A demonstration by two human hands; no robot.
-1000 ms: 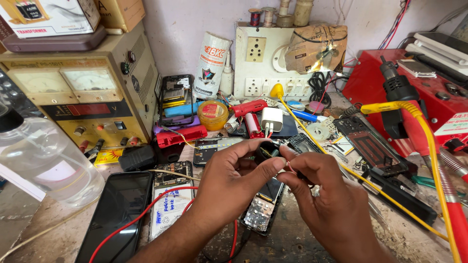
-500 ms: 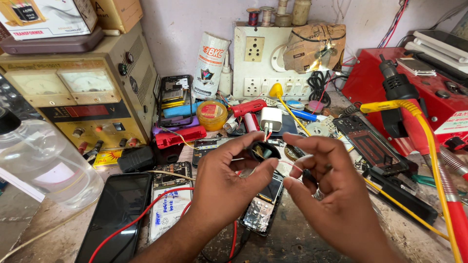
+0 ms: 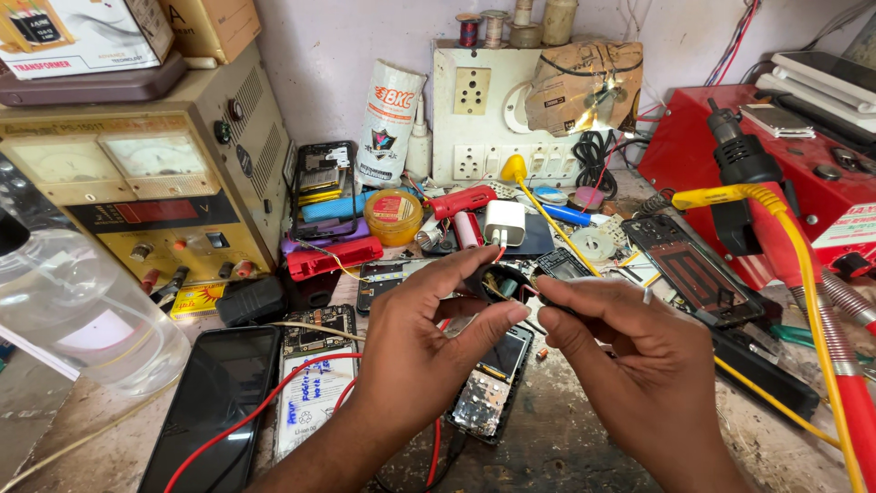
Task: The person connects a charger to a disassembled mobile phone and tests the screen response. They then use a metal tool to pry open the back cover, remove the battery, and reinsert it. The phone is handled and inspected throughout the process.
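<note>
A small round black part (image 3: 497, 281), apparently holding thin wires, is pinched by the left hand (image 3: 429, 342) above an opened phone (image 3: 488, 383). The right hand (image 3: 630, 347) is closed on a thin black lead (image 3: 547, 297). A round yellow tin (image 3: 392, 216) is seen behind.

You face a pale, scuffed wall (image 3: 328, 64) behind a worn, stained workbench (image 3: 566, 438); a white socket board (image 3: 484, 114) leans against it, and the light seems soft daylight.

Bright, even daylight, soft shadows under the hands, sharp centre, wide-angle stretching and blur at the edges.
</note>
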